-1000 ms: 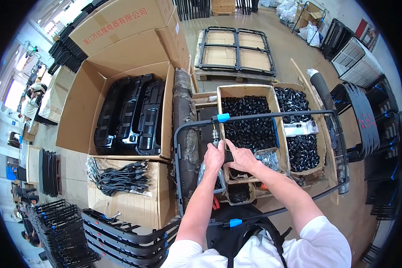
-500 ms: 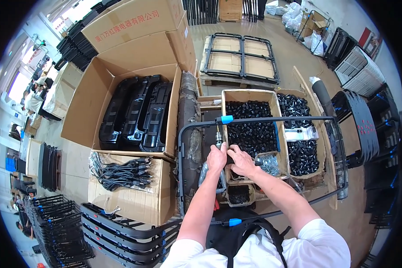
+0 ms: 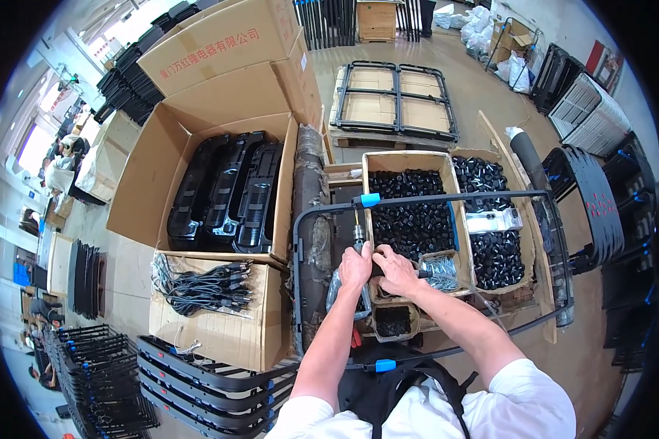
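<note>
A power drill [image 3: 358,233] points away from me, its bit at the far bar of a black tubular frame [image 3: 461,196], close to a blue clip [image 3: 370,199]. My left hand [image 3: 355,266] is closed around the drill body behind the chuck. My right hand [image 3: 395,269] is wrapped round the drill's dark handle, whose end shows by my wrist; much of the tool is hidden by my fingers. The rounded frame spans the parts boxes, and a second blue clip [image 3: 385,365] sits on its near bar.
Under the frame, a carton [image 3: 368,172] holds many black caps. A small box of screws [image 3: 439,272] and a box of small black parts [image 3: 392,320] are nearer me. At left stand a large carton [image 3: 135,186] of black panels, bundled cables [image 3: 205,285] and stacked frames [image 3: 198,384].
My view has shifted slightly, so the cartons at left appear a little further right and lower. Both hands keep their grip on the drill, almost in the same place.
</note>
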Tool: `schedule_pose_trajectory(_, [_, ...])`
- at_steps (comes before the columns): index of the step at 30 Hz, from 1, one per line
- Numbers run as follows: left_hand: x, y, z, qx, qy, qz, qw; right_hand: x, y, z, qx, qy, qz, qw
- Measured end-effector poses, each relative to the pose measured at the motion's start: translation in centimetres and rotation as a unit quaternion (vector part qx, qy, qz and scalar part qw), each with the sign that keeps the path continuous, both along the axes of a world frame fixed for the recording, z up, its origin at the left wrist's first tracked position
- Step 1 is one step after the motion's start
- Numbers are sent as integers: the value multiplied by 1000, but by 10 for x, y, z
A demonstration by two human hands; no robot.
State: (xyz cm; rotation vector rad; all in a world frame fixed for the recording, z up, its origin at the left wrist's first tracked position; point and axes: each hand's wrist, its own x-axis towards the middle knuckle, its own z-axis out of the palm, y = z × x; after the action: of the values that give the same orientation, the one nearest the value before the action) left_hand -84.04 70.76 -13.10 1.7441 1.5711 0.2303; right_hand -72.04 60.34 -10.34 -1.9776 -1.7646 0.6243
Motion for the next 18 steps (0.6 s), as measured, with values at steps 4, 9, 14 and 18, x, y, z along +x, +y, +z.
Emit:
schedule_pose_trajectory(4, [1,-12,7,-14,6,-12,1000,4,-11,2,0,-36,10,999])
schedule_pose_trajectory(9, [21,-31,16,35,6,-16,999,21,-22,-4,-23,-35,-27,999])
schedule_pose_trajectory(14, [26,-34,15,77,21,-25,996,27,-22,-8,4,-21,-23,1000])
schedule_pose_trajectory(18, [29,-32,15,84,31,-32,995,32,-22,-2,-6,-6,-14,1000])
